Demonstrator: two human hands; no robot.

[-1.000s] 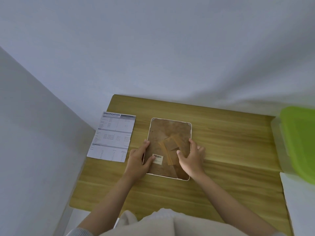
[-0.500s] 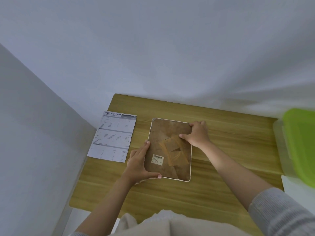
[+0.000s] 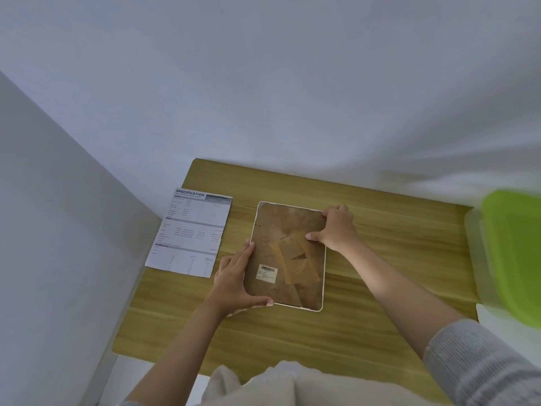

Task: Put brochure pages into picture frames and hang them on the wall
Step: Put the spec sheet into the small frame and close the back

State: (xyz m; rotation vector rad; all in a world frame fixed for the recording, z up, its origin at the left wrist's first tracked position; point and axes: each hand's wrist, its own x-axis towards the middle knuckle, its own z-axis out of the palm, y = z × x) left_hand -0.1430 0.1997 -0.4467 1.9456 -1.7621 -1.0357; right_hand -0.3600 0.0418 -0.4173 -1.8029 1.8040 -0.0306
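**Bare forearms, grey knit sleeve, pale garment**

Both hands, the left hand (image 3: 234, 284) and the right hand (image 3: 338, 228), are bare, with no rings, watch or gloves showing. The right sleeve (image 3: 480, 366) is grey ribbed knit, pushed up the forearm. A sliver of grey left sleeve (image 3: 126, 403) shows at the bottom edge. A cream-coloured garment (image 3: 281, 385) covers the lap.
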